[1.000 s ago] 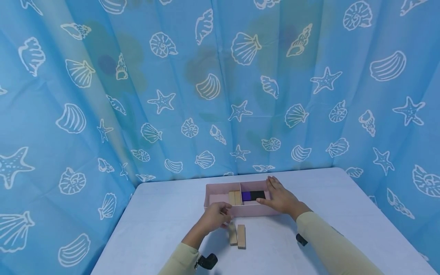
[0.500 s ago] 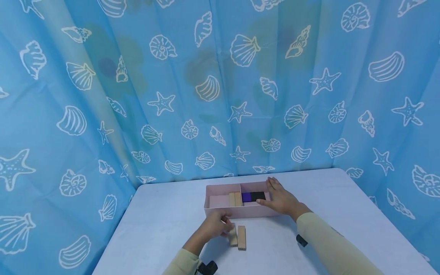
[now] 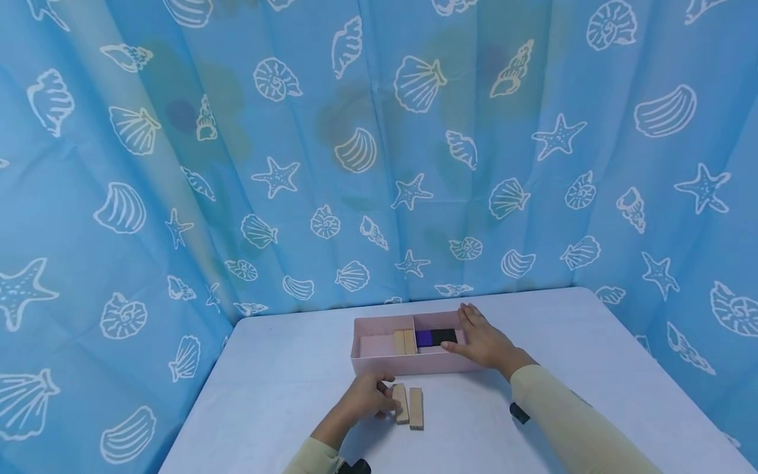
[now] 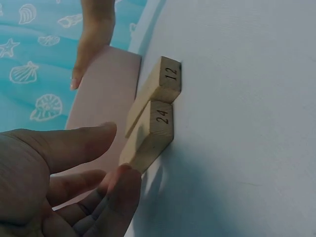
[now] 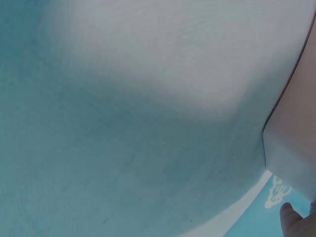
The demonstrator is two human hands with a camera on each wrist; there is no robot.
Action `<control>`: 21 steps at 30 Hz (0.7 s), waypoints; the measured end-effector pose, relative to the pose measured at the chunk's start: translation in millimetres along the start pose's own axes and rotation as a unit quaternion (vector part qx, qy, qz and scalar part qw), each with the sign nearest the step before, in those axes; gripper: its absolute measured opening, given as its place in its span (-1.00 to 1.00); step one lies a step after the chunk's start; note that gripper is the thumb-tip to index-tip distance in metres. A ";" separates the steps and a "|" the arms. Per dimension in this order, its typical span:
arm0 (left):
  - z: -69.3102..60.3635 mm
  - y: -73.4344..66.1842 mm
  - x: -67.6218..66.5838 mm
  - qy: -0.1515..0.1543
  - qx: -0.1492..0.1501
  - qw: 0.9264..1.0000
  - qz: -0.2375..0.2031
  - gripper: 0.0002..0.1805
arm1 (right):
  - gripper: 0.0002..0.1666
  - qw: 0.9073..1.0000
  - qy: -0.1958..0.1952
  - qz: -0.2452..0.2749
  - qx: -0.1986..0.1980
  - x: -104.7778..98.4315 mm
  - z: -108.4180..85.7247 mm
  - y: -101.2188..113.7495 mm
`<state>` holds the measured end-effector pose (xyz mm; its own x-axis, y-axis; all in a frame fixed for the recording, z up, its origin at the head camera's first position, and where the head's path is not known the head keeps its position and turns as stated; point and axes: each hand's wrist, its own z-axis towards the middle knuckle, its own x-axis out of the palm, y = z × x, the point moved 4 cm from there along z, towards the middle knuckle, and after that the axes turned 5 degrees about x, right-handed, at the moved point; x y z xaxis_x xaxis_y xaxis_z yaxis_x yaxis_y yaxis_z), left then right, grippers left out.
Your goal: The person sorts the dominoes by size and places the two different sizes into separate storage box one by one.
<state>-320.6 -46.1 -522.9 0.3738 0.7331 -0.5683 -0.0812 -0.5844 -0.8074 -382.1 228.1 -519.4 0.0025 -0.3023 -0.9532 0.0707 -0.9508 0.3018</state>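
Note:
A pink two-compartment box (image 3: 381, 365) stands on the table. In front of it lie two wooden blocks side by side, one marked 24 (image 4: 161, 118) and the other marked 12 (image 4: 170, 76). My left hand (image 3: 368, 397) is at the left of block 24, thumb and fingers spread apart; a fingertip (image 4: 129, 173) appears to touch its side. My right hand (image 3: 484, 339) rests over the box's right end with fingers extended and the thumb across the front rim. Only a bit of that hand shows in the right wrist view.
Inside the box, light wooden blocks (image 3: 405, 342) lie against the divider in the left compartment. A purple piece (image 3: 424, 338) and a black piece (image 3: 444, 336) are in the right one. A white cloth (image 3: 278, 388) covers the table; a shell-patterned blue curtain (image 3: 320, 197) surrounds it.
My left hand has drawn slightly down and away from the box's front, uncovering more of the left block. Both loose blocks and my right hand stay in place.

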 end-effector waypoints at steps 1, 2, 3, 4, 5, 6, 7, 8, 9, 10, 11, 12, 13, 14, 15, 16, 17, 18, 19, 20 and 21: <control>0.1 0.5 0.4 0.001 0.000 1.000 0.003 -0.42 | 0.45 1.000 0.000 -0.001 0.000 -0.3 0.1 0.1; 0.2 1.1 0.8 0.001 -0.002 1.000 0.007 -0.41 | 0.45 1.000 0.000 -0.001 -0.001 -0.9 0.0 0.4; 0.6 2.0 1.2 0.002 -0.003 1.000 0.011 -0.39 | 0.45 1.000 0.000 -0.001 -0.001 -1.2 0.3 0.6; 0.7 2.6 1.5 0.002 -0.003 1.000 0.015 -0.37 | 0.44 1.000 -0.002 -0.003 -0.002 -1.5 0.6 0.9; 0.8 3.2 1.8 0.001 -0.003 1.000 0.019 -0.35 | 0.44 1.000 -0.003 -0.003 -0.004 -1.8 0.8 1.1; 0.9 4.0 2.3 0.001 -0.003 1.000 0.024 -0.33 | 0.44 1.000 -0.004 -0.004 -0.003 -2.0 1.0 1.2; 1.0 5.0 3.1 0.002 -0.005 1.000 0.029 -0.31 | 0.44 1.000 -0.003 -0.003 -0.003 -2.3 0.9 1.3; 1.0 5.4 3.7 0.003 -0.005 0.999 0.033 -0.29 | 0.44 1.000 -0.003 -0.001 -0.002 -2.4 0.9 1.6; 1.0 5.8 4.5 0.004 -0.005 0.999 0.037 -0.28 | 0.44 1.000 -0.004 -0.002 -0.003 -2.1 1.0 1.7; 0.9 5.9 5.3 0.006 -0.005 0.999 0.041 -0.28 | 0.44 1.000 -0.004 -0.001 -0.004 -2.0 0.9 1.8; 0.9 6.2 6.3 0.009 -0.005 0.999 0.045 -0.28 | 0.44 1.000 -0.004 0.001 -0.005 -1.7 0.8 1.8; 1.0 6.4 7.2 0.011 -0.004 0.999 0.048 -0.29 | 0.44 1.000 -0.004 0.001 -0.005 -1.6 0.8 1.8; 1.0 6.0 7.9 0.014 -0.002 0.999 0.051 -0.29 | 0.44 1.000 -0.005 0.001 -0.006 -1.3 0.8 1.5; 1.0 5.7 8.5 0.016 -0.001 0.998 0.054 -0.29 | 0.43 1.000 -0.006 -0.001 -0.007 -0.8 1.0 1.4; 1.0 5.5 9.1 0.018 0.000 0.998 0.057 -0.30 | 0.43 1.000 -0.007 -0.002 -0.007 -0.5 1.1 1.1; 1.3 5.3 9.6 0.019 0.000 0.998 0.057 -0.30 | 0.43 1.000 -0.007 -0.002 -0.007 -0.5 0.9 0.7; 1.3 5.2 10.1 0.021 0.000 0.998 0.057 -0.30 | 0.43 1.000 -0.008 -0.003 -0.007 -0.5 0.7 0.4; 1.3 4.5 10.1 0.022 0.000 0.998 0.058 -0.32 | 0.43 1.000 -0.008 -0.003 -0.007 -0.7 0.5 0.2; 1.4 4.3 10.4 0.024 0.000 0.998 0.060 -0.36 | 0.43 1.000 -0.008 -0.002 -0.007 -0.5 0.3 0.2; 1.7 4.1 10.8 0.025 0.000 0.998 0.062 -0.39 | 0.43 1.000 -0.009 -0.001 -0.007 -0.6 0.1 0.1; 1.8 3.9 11.0 0.027 0.000 0.998 0.064 -0.40 | 0.43 1.000 -0.009 -0.001 -0.007 -0.6 -0.1 0.1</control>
<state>-318.5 -39.7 -532.6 0.4093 0.6331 -0.6570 -0.1309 -0.6719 -0.7290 -382.0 228.2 -518.7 -0.0157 -0.3018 -0.9533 0.0847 -0.9503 0.2995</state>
